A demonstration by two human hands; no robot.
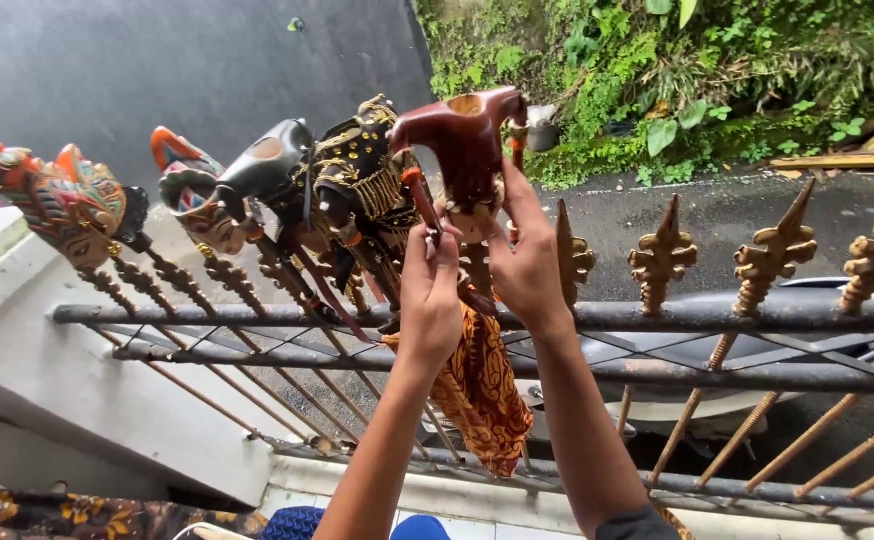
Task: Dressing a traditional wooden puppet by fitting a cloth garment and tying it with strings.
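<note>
Currently we are gripping the brown-headed puppet (465,150) with left hand (430,295) and right hand (525,262) closed around it, above the fence rail (717,316), beside the black-and-gold puppet (357,175).

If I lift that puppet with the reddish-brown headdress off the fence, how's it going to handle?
The puppet is probably top-heavy: its carved headdress looks solid. The batik skirt hangs loose, so it should flop. The left hand and right hand both grip its thin neck and rods, which are likely fragile.
</note>
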